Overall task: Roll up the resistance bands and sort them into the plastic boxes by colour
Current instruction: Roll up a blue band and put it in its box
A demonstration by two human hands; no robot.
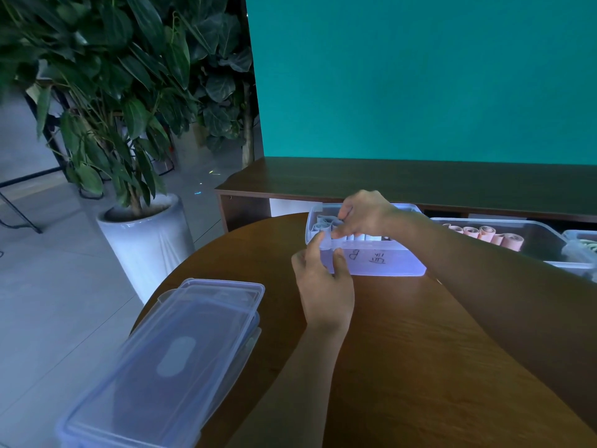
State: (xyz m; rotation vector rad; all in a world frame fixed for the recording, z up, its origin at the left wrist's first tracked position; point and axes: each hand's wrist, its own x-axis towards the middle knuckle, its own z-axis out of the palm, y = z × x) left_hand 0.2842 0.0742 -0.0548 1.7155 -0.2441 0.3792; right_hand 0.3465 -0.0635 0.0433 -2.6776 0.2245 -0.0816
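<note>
A clear plastic box [384, 261] with handwriting on its front wall stands on the round wooden table. Several pale blue rolled bands [323, 223] stand inside it at the left end. My left hand [323, 282] grips the box's near left corner, thumb on the front wall and fingers over the rim. My right hand [363, 215] reaches into the box from above and pinches one pale rolled band [355, 237] with its fingertips. A second clear box [546, 244] to the right holds several pink rolled bands [484, 233].
Stacked clear lids [181, 360] lie at the table's near left edge. A third box [581, 240] peeks in at the far right. Behind the table runs a dark wooden bench [403, 179] below a teal wall. A potted plant [145, 234] stands on the floor to the left.
</note>
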